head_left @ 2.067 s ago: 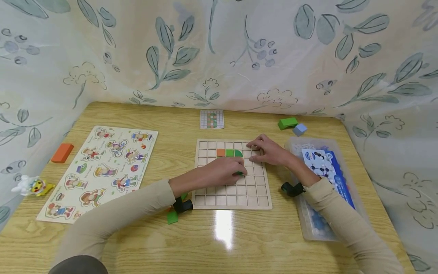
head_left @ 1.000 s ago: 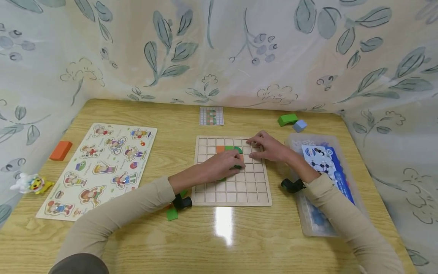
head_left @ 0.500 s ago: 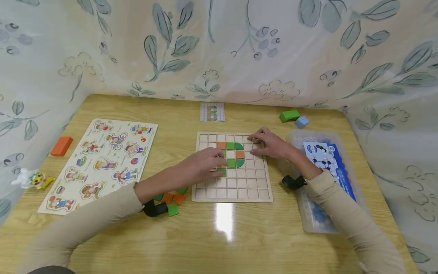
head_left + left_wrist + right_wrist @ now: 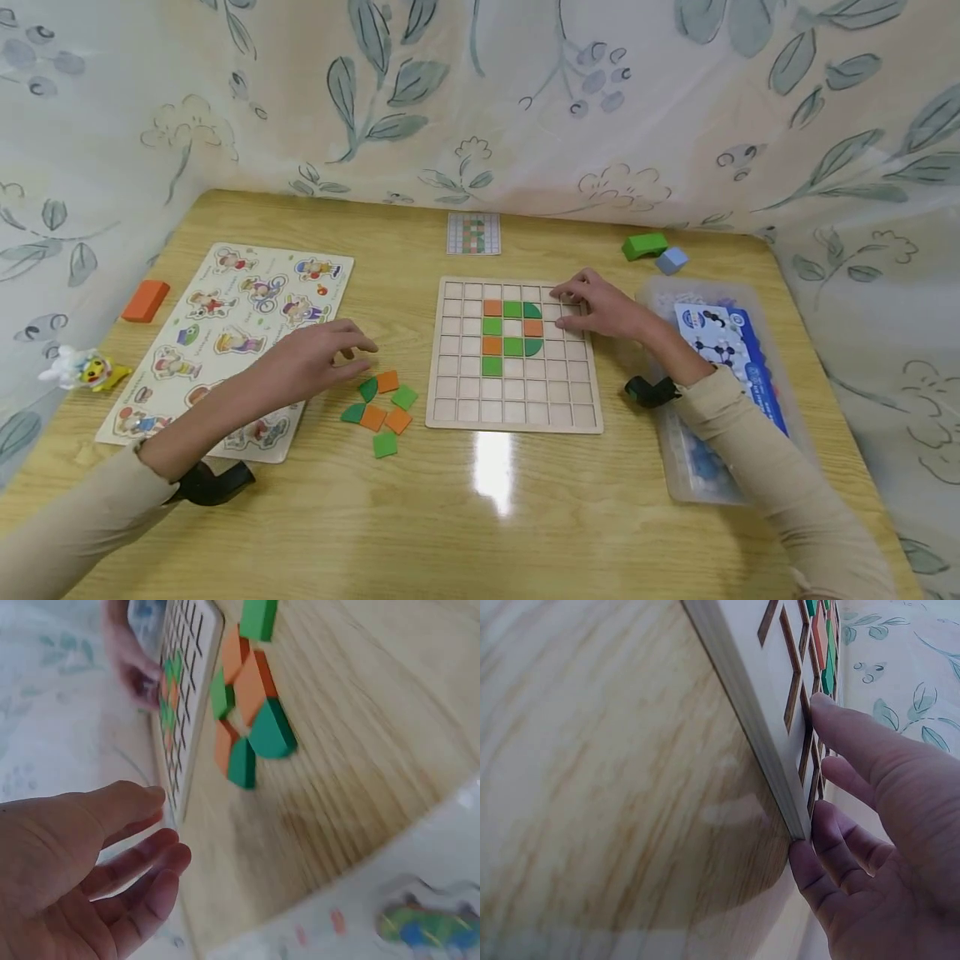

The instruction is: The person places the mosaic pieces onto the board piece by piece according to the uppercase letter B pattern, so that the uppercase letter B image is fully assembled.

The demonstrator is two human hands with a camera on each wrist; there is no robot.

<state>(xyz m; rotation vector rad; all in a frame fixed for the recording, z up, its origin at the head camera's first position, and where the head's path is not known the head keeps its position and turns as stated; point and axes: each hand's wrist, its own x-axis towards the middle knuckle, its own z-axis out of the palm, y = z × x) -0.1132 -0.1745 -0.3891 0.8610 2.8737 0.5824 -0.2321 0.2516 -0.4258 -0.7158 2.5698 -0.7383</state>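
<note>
My left hand hovers with nothing in it, fingers loosely bent, between the picture puzzle board and several loose tiles. Those are orange squares, green squares and dark green quarter-rounds. A wooden grid board lies right of them. In its cells sit orange, green and dark green tiles, grouped around one bare cell, with a green square below. My right hand rests on the board's upper right part. In the right wrist view, its fingers touch the board's edge.
A small pattern card lies behind the grid board. A green arch block and a blue block are at the back right. At right stands a clear plastic box. An orange block and a toy figure are far left.
My left hand has come off the grid board and moved left past the loose tiles. The tiles it covered on the board now show. My right hand has stayed at the board's edge.
</note>
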